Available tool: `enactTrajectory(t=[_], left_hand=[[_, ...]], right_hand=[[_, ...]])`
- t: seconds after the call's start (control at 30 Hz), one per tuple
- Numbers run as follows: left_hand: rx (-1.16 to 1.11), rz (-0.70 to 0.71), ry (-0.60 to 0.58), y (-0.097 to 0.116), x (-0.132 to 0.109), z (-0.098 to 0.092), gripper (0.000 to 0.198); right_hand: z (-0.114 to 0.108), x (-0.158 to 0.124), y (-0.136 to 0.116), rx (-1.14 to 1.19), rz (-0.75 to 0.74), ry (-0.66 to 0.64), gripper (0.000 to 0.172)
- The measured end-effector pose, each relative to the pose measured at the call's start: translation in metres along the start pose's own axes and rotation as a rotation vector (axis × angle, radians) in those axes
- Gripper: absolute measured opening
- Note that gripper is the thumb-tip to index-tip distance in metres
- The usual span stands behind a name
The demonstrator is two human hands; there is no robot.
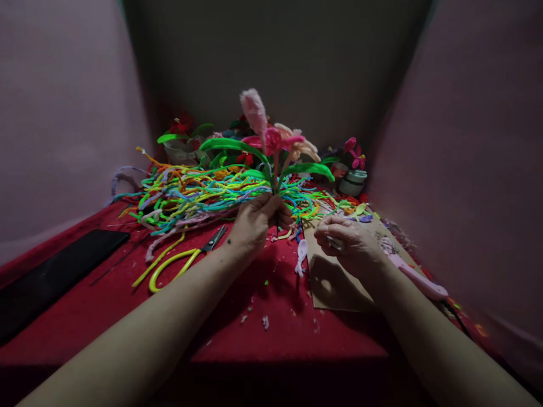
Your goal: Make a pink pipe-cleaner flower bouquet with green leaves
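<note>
My left hand (257,221) is closed round the stems of a pipe-cleaner flower bunch (271,141), held upright above the red table (271,316). The bunch has a fuzzy pink bud, a bright pink bloom, a peach bloom and long green leaves. My right hand (350,240) hovers over a brown cardboard sheet (335,285), its fingers curled round a small pale object that I cannot make out. A small pink petal piece (301,255) lies on the cloth between both hands.
A big heap of coloured pipe cleaners (190,195) lies behind my left hand. Yellow-handled scissors (186,260) sit left of it. A black flat object (55,277) lies far left, a pink tool (418,280) right, and a small jar (353,182) with flowers at the back.
</note>
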State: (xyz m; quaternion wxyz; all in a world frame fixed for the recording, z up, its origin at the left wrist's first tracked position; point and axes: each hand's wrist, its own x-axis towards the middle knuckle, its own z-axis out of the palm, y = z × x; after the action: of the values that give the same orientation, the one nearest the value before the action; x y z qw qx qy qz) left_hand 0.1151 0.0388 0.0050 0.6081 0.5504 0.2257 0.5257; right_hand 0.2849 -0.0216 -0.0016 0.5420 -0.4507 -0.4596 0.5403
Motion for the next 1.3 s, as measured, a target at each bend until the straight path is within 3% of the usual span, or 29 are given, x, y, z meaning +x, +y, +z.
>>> enactTrajectory(t=[0.23, 0.4, 0.7, 0.9, 1.13, 1.3], left_hand=[[0.023, -0.298, -0.128, -0.010, -0.011, 0.012, 0.024], [0.008, -0.324, -0.210, -0.010, -0.018, 0.021, 0.026], [-0.024, -0.339, -0.314, -0.015, -0.016, 0.017, 0.029], [0.014, -0.325, -0.368, -0.014, -0.016, 0.017, 0.026], [0.154, -0.281, -0.317, -0.012, -0.019, 0.018, 0.028], [0.137, -0.288, -0.303, -0.010, -0.020, 0.019, 0.025]], right_hand=[[0.011, 0.000, 0.001, -0.050, -0.264, 0.122, 0.012], [0.019, 0.004, 0.004, -0.161, -0.360, 0.144, 0.012], [0.018, 0.010, 0.009, -0.145, -0.300, 0.125, 0.018], [0.022, 0.006, 0.008, -0.180, -0.352, 0.130, 0.024], [0.027, 0.007, 0.012, -0.113, -0.372, 0.157, 0.012], [0.035, 0.001, 0.014, -0.062, -0.256, 0.107, 0.013]])
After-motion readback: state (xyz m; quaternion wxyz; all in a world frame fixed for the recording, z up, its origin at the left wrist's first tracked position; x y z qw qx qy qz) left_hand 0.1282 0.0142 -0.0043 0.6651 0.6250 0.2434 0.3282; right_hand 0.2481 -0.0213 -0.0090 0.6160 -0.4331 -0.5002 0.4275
